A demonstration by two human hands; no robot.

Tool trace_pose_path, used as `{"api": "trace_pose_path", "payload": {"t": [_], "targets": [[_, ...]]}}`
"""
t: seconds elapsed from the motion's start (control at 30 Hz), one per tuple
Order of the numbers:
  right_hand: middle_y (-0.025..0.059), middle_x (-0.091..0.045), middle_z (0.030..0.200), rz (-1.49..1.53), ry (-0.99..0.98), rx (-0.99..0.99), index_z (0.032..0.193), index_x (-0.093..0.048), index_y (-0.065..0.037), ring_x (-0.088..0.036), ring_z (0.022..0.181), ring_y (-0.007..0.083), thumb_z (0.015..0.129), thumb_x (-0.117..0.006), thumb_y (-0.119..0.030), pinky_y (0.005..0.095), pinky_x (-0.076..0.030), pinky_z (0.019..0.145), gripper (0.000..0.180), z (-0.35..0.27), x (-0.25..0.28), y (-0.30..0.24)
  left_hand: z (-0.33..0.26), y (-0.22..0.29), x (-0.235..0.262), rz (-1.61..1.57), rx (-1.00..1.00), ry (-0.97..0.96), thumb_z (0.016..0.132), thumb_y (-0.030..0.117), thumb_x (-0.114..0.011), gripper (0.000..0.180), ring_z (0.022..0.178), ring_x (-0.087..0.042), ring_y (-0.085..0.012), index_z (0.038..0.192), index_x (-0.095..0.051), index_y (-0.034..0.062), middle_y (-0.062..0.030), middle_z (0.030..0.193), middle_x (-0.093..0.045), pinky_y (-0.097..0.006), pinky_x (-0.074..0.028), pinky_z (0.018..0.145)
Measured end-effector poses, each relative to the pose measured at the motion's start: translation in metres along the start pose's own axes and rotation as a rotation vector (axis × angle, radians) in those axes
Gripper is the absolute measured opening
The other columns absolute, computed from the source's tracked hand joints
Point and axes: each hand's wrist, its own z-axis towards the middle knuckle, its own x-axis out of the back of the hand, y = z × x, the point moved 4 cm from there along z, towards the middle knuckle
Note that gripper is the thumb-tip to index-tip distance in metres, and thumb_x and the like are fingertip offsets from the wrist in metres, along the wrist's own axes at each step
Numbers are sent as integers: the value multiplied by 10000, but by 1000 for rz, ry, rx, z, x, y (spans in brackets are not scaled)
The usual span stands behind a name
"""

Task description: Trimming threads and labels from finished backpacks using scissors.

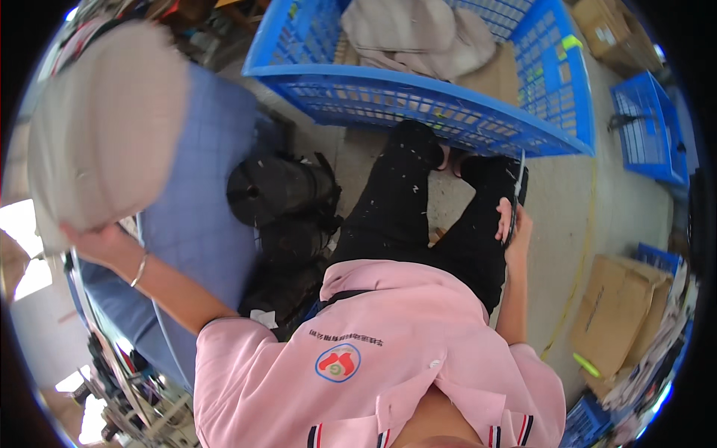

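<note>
At the left, my left hand [106, 245] is closed on the lower edge of a large beige fabric piece [112, 127] with a rounded outline. The piece is lifted beside a blue cloth-like surface [205, 164] and smeared by motion; it hides part of my fingers. Over my right thigh, my right hand [518, 230] is closed round the dark handles of a pair of scissors [520, 176]. Their narrow blades point away from me, toward the blue crate, and the fabric is well apart from them.
Ahead of my knees stands a large blue plastic crate [418, 93] with more beige fabric pieces [418, 37] inside. Dark rolls [280, 190] lie left of my legs. Cardboard boxes [616, 313] and a smaller blue crate [650, 131] stand at the right.
</note>
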Motion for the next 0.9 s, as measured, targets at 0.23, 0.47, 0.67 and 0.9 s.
{"api": "trace_pose_path", "payload": {"t": [0.23,0.47,0.67,0.9], "targets": [[-39,-497,616,57,96,5,913,-645,-33,-444,472,42,913,-698,-381,225,-345,434,352,24,12,18,90,-104,92,110,452,82,1015,235,-461,444,1140,-603,-320,1265,-494,-131,-231,1283,-561,-423,-515,989],[97,-549,658,-618,316,304,808,-568,-5,-550,595,233,828,-777,-372,357,-444,553,423,45,18,-2,-55,-104,-116,246,357,-597,994,235,-543,406,1123,-621,-262,1264,-548,-67,-187,1202,-629,-365,-492,999],[119,-583,776,-691,422,289,848,-555,-8,-603,661,313,801,-803,-308,388,-481,592,392,57,12,6,-232,-182,-336,429,394,-1480,959,216,-611,312,1000,-642,-152,1178,-639,-4,-64,1076,-671,-280,-495,870],[127,-495,720,-651,479,255,801,-501,-18,-517,620,325,791,-811,-253,391,-405,543,389,76,13,9,-425,-418,-426,575,-475,-2246,840,204,-650,389,1051,-632,-323,1183,-606,26,-176,1056,-664,-417,-471,924]]}}
